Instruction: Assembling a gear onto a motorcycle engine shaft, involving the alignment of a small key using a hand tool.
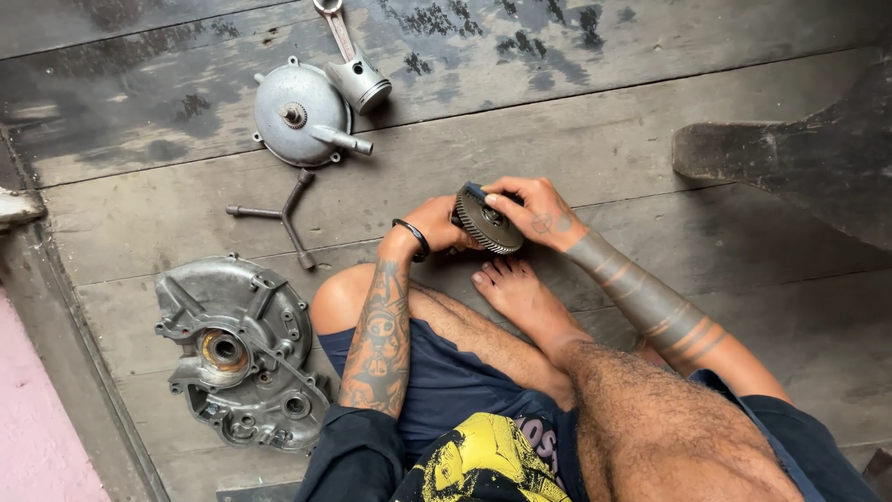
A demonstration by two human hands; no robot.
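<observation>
I sit on a wooden floor with my legs folded. Both hands hold a dark toothed gear (pixel 491 223) just above my bare foot (pixel 517 293). My left hand (pixel 433 223), with a black band on its wrist, grips the gear from the left side. My right hand (pixel 531 210) covers it from the top right, fingers curled over its upper edge.
A grey engine case half (pixel 243 355) lies on the floor at my left. Farther off are a three-arm socket wrench (pixel 283 218), a round metal cover (pixel 299 113) and a piston with its rod (pixel 353 67). A dark wooden piece (pixel 799 153) juts in at right.
</observation>
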